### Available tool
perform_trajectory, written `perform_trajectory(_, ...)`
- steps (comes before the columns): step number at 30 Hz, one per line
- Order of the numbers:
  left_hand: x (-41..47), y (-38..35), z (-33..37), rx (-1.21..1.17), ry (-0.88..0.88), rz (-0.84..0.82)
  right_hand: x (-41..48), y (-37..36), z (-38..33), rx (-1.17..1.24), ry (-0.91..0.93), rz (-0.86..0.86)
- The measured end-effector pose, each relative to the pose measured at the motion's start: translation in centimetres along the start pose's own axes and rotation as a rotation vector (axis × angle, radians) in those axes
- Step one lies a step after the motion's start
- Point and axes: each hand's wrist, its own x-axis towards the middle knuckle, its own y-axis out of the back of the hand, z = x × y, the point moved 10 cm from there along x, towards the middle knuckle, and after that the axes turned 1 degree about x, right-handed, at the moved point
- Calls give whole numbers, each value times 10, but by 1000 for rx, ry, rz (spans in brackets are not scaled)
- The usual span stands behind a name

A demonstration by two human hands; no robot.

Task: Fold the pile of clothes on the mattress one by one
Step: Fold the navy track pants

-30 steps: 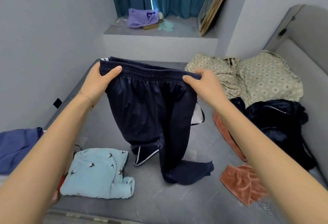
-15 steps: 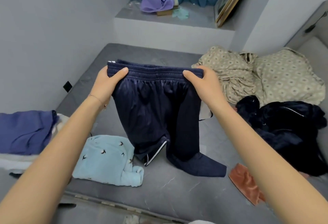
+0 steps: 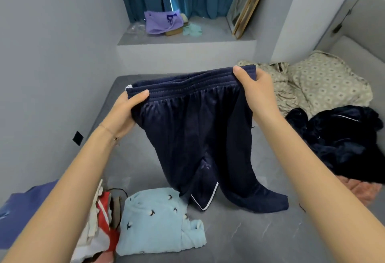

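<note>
Both hands are pinching the elastic waistband of the navy trousers (image 3: pixel 193 133). The left hand (image 3: pixel 123 112) is gripping its left end with the thumb over the front, and the right hand (image 3: pixel 254 94) is gripping the right end, a little higher. The trousers are hanging between them over the grey mattress (image 3: pixel 250 233), with the leg ends trailing onto it. A light blue garment (image 3: pixel 158 219) is lying near left, and a dark heap of clothes (image 3: pixel 341 144) is sitting to the right.

Navy trousers (image 3: pixel 193 137): shiny smooth cloth; blue top (image 3: pixel 158 221): fleecy; mattress (image 3: pixel 260 237): matt grey fabric.
</note>
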Motion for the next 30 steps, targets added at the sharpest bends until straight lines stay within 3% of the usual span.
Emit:
perform_trajectory(6,12,-5,27,168,-96,17,4,22,-27,59,45,84)
perform_trajectory(13,23,-52,32,-66,-104,260,2,26,-19,138,-79,149)
perform_trajectory(18,20,-122,34,-101,-113,201,-10,-8,-17,94,-39,49)
perform_trajectory(22,17,-157,50,86,-217,107,-11,-10,-25,20,30,0)
perform_trajectory(30,6,-197,56,580,-412,23,-3,-4,-11,199,-137,-140)
